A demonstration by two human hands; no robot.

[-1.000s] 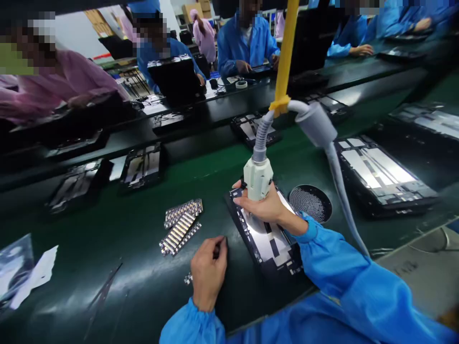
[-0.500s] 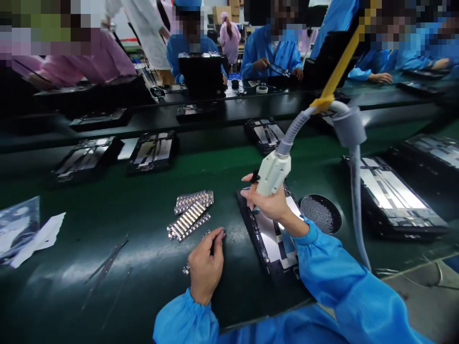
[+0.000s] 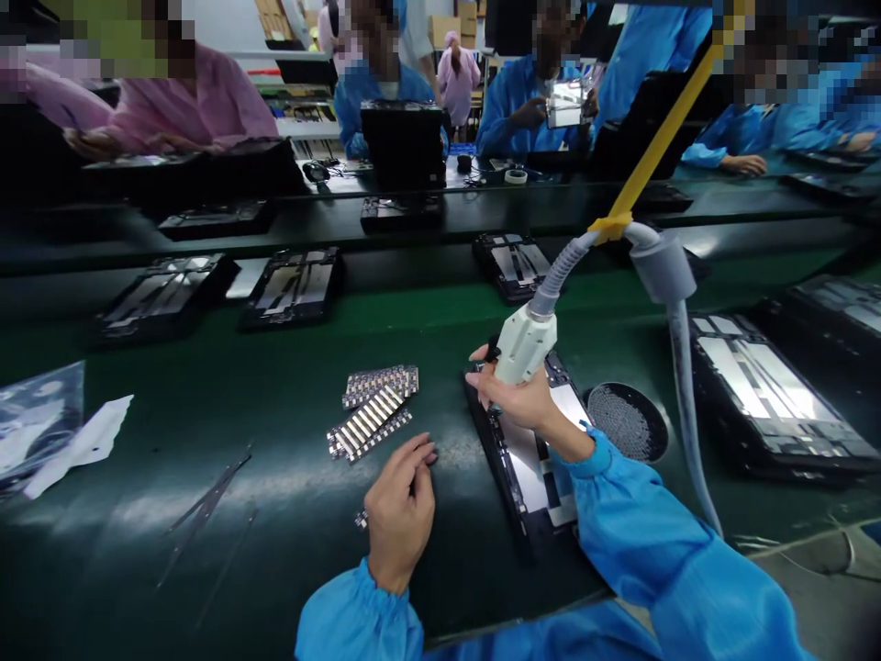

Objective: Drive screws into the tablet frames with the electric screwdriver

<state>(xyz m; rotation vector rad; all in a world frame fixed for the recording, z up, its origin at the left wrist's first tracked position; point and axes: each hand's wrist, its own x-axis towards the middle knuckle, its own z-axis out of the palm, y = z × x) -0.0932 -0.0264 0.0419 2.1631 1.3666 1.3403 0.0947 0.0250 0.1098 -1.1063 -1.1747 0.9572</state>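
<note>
My right hand (image 3: 516, 399) is wrapped round a pale electric screwdriver (image 3: 524, 344) that hangs on a grey hose from a yellow strap (image 3: 661, 128). Its tip is down on the top left corner of a dark device tray (image 3: 533, 454) on the green belt in front of me. My left hand (image 3: 401, 509) rests on the belt left of the tray, fingers curled round something small that I cannot make out. Strips of small metal parts (image 3: 372, 413) lie just beyond my left hand.
A round black dish of screws (image 3: 628, 420) sits right of the tray. More device trays (image 3: 771, 395) lie right and along the far belt (image 3: 293, 286). Plastic bags (image 3: 48, 431) and thin strips (image 3: 206, 500) lie left. Other people in blue and pink coats work across the line.
The screwdriver has tilted from upright to leaning right, and its tip moved to the tray's top left corner. My left hand has stayed beside the tray. The view shifted slightly.
</note>
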